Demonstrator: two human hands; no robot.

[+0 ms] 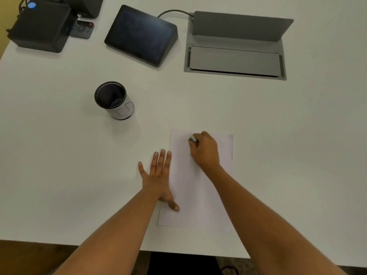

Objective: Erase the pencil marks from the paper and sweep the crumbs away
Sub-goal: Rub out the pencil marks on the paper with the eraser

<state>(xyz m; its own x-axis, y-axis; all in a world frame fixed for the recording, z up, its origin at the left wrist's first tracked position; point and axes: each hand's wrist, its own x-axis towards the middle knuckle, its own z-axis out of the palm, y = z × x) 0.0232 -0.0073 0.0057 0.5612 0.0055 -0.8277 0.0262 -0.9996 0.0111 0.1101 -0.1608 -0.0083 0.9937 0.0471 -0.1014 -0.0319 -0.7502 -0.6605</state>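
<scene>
A white sheet of paper lies on the white table near its front edge. My right hand grips a small eraser with a white tip and a green-and-yellow sleeve, held down on the paper's upper part. My left hand rests flat with straight fingers at the paper's left edge, its thumb on the sheet. Pencil marks and crumbs are too faint to make out.
A black mesh pen cup stands to the upper left of the paper. Farther back are a dark touchscreen console, an open grey cable box, a black device and a remote. The table's front edge runs below my forearms.
</scene>
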